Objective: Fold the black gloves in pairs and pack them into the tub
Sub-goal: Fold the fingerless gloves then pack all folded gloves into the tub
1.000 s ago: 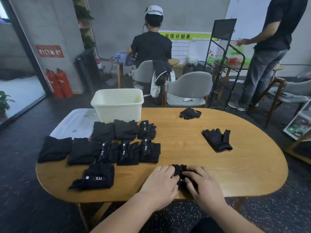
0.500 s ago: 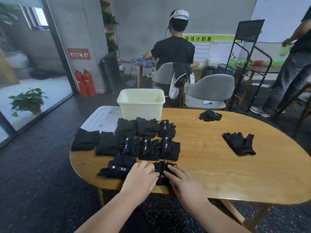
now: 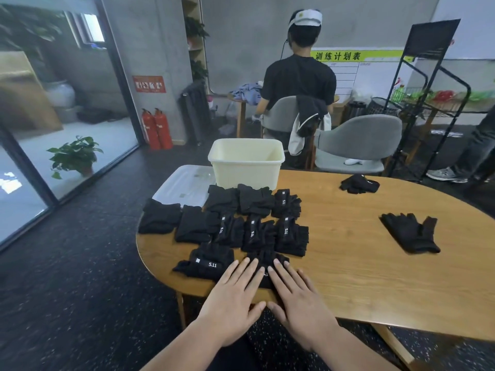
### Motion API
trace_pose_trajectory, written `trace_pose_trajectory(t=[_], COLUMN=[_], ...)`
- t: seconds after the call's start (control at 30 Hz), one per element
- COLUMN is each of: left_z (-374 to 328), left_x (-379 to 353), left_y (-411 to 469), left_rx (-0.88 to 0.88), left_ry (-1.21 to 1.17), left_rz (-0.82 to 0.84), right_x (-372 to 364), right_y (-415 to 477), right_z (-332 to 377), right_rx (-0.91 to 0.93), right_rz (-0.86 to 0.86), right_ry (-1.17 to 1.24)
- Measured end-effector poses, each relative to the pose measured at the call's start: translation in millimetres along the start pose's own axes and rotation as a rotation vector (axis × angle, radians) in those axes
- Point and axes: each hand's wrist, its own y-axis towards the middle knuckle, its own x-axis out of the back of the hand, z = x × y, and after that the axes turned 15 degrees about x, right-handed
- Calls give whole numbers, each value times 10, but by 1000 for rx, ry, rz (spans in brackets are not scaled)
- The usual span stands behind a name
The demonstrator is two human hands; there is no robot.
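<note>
Both hands lie flat on a folded pressed pair (image 3: 263, 259) at the near edge of the table (image 3: 361, 277). The fingers are straight and slightly spread, curled round nothing. The left hand (image 3: 235, 293) covers the bundle's left part and the right hand (image 3: 297, 295) its right, with the thumb tips close together over the table edge. Touching the left fingertips, at 9 o'clock, lies a 5.11 pair (image 3: 209, 262) with its white label up.

The tub (image 3: 246, 167) stands upright at 12 o'clock, on the far edge. Between it and the hands lie the folded pairs (image 3: 257, 234), packed side by side in two rows; the back row reaches the tub's front wall. A clear lid (image 3: 184, 184) lies flat at the tub's 9 o'clock, its near edge under some bundles.

At 2 o'clock from the hands, well apart, loose gloves (image 3: 409, 234) lie unfolded. A crumpled glove heap (image 3: 359, 183) sits at 1 o'clock near the far edge.

Beyond the table are a grey chair (image 3: 359, 140), a black rack (image 3: 428, 89), a person (image 3: 298, 76) facing away, two extinguishers (image 3: 156, 129) and a plant (image 3: 75, 156).
</note>
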Motion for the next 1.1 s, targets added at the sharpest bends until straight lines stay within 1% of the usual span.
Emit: trace_pose_trajectory(t=[0.07,0.13,0.23,0.3,0.43,0.67,0.9,1.1], left_z=[5,6,8,5,-22,-51,-417,-906], left_x=[-29,-55,-67,-31,114,243,491,639], left_y=[17,46,70,67,88,160,340,637], left_rx=[4,9,21,34,49,36,-33,-121], left_ry=[8,-4,-2,-8,-48,-98,-128,-120], left_rz=[-14,-25,-21,-32,-15,-142,-132,-105], right_x=[13,16,-1,8,118,464,649,767], right_y=[8,14,26,44,42,-71,-236,-478], right_z=[16,25,28,33,10,-182,-492,-827], right_rx=[-10,-19,-33,-38,-36,-27,-75,-194], right_rz=[18,-8,41,31,94,86,86,74], right_ry=[22,10,37,31,133,201,235,245])
